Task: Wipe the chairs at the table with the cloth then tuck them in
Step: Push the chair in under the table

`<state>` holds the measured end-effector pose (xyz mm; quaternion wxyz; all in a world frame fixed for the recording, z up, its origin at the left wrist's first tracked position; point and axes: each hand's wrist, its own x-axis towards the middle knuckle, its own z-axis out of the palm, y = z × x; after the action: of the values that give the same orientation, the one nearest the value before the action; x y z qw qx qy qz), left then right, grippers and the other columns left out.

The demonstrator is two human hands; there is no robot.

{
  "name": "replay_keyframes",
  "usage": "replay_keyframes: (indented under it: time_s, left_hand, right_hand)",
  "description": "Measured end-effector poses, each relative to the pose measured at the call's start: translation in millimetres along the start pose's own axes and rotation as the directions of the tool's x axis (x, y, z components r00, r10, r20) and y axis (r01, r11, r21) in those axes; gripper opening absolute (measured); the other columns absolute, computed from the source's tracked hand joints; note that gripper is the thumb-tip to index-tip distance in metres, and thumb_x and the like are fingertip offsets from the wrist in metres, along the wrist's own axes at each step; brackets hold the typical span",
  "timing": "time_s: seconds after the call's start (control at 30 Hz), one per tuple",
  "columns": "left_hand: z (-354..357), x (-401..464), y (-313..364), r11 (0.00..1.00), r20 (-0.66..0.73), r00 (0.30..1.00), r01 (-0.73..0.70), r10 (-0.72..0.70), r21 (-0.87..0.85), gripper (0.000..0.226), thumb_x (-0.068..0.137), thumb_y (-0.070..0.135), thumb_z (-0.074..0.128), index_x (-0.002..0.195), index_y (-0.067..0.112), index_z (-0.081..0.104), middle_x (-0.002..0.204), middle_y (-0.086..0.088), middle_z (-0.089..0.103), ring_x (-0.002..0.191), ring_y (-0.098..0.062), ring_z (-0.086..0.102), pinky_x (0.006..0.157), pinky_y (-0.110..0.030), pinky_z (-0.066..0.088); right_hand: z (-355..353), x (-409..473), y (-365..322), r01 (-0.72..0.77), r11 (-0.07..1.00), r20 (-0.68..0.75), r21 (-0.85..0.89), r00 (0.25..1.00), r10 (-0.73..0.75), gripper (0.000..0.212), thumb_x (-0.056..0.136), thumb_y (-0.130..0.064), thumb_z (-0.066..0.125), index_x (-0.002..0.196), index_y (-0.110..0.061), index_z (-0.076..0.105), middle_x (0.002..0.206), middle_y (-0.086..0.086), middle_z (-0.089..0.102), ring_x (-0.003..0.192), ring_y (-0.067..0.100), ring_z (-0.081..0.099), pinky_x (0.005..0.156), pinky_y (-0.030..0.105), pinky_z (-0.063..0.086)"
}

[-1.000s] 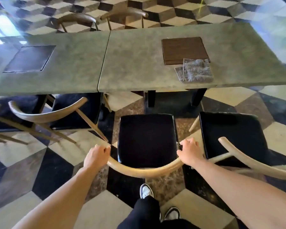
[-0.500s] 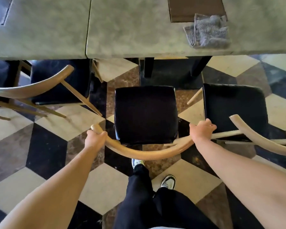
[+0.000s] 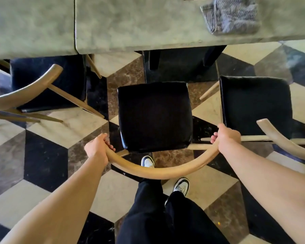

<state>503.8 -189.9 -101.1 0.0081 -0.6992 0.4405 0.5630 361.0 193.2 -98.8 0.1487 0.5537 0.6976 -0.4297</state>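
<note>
The middle chair (image 3: 154,115) has a black seat and a curved wooden backrest (image 3: 162,170). It stands a short way out from the green stone table (image 3: 139,30). My left hand (image 3: 96,148) grips the backrest's left end and my right hand (image 3: 228,136) grips its right end. The grey cloth (image 3: 232,16) lies crumpled on the table at the upper right, with neither hand on it.
A second black-seated chair (image 3: 255,99) stands close on the right, its backrest (image 3: 278,138) near my right hand. A third chair (image 3: 48,81) on the left sits partly under the table. My legs and shoes (image 3: 181,186) stand behind the middle chair on the chequered floor.
I have stepped closer and the view has tilted down; the table edge and cloth sit higher in frame. Both hands keep their grip on the backrest.
</note>
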Motion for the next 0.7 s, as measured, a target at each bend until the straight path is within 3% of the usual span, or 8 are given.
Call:
replay_keyframes:
  time_s: [0.1,0.23,0.37,0.7]
  left_hand:
    - [3.0,-4.6,2.3,1.0,-0.029,1.0,-0.007,0.007,0.009,0.023,0.087,0.019,0.07,0.067,0.018,0.059,0.041,0.002,0.052,0.036,-0.014,0.049,0.037,-0.027,0.048]
    - [4.3,-10.3,7.5,1.0,-0.054,0.998,-0.027,0.027,0.002,0.025,0.089,0.016,0.067,0.066,0.015,0.056,0.04,0.001,0.051,0.033,-0.014,0.047,0.04,-0.026,0.048]
    - [5.0,-12.2,17.5,0.999,-0.062,0.997,-0.042,0.041,-0.015,0.021,0.087,0.014,0.064,0.067,0.012,0.056,0.044,-0.003,0.052,0.038,-0.019,0.047,0.049,-0.033,0.052]
    - [9.1,-15.6,46.5,0.996,-0.058,0.994,-0.09,0.089,-0.028,0.022,0.084,0.013,0.06,0.063,0.014,0.053,0.038,0.001,0.05,0.03,-0.012,0.043,0.037,-0.024,0.044]
  right_hand:
    - [-0.4,1.7,1.6,0.066,0.992,-0.026,-0.104,0.997,-0.069,0.028,0.095,-0.037,0.065,0.098,-0.009,0.067,0.07,0.004,0.068,0.049,0.014,0.062,0.046,0.026,0.047]
    - [-0.3,-6.2,4.3,0.082,0.989,-0.045,-0.122,0.995,-0.088,0.032,0.094,-0.041,0.063,0.105,-0.011,0.067,0.081,0.005,0.072,0.056,0.015,0.068,0.042,0.021,0.041]
    - [3.1,-15.0,1.8,0.058,0.995,-0.073,-0.082,0.995,-0.064,0.033,0.093,-0.042,0.065,0.102,-0.011,0.067,0.081,0.006,0.072,0.059,0.018,0.069,0.044,0.023,0.042]
    - [11.9,-23.9,-8.1,0.063,0.998,-0.089,0.021,0.994,-0.061,0.03,0.089,-0.036,0.067,0.096,-0.006,0.068,0.073,0.009,0.071,0.054,0.019,0.065,0.049,0.027,0.047]
